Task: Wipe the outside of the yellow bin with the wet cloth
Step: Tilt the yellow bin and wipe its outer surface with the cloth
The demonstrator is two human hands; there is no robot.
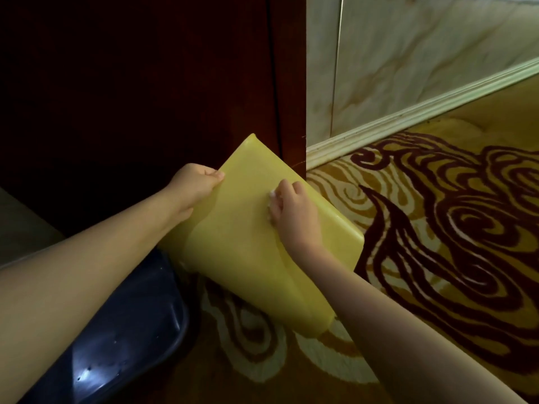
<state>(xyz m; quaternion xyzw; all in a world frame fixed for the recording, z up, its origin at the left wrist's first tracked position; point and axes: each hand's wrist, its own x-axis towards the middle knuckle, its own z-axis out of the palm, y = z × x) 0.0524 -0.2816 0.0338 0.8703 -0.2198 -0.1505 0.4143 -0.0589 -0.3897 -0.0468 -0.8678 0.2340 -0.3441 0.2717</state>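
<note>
The yellow bin [248, 243] is tipped over on the patterned carpet [437, 243], its far end toward 12 o'clock against the dark wooden cabinet [145, 83]. The left hand [197, 182] grips the bin's edge at 10 o'clock — the right hand [291, 208] is clenched on a white cloth [272, 199], pressing it to the bin's upper side. A dark blue bin [131, 330] sits at 7 o'clock, just beside the yellow one.

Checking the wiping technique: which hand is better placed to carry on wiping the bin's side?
The right hand. It presses the white cloth flat against the tilted yellow bin's broad side. The left hand has its grip on the bin's edge, steadying it, and holds no cloth.
</note>
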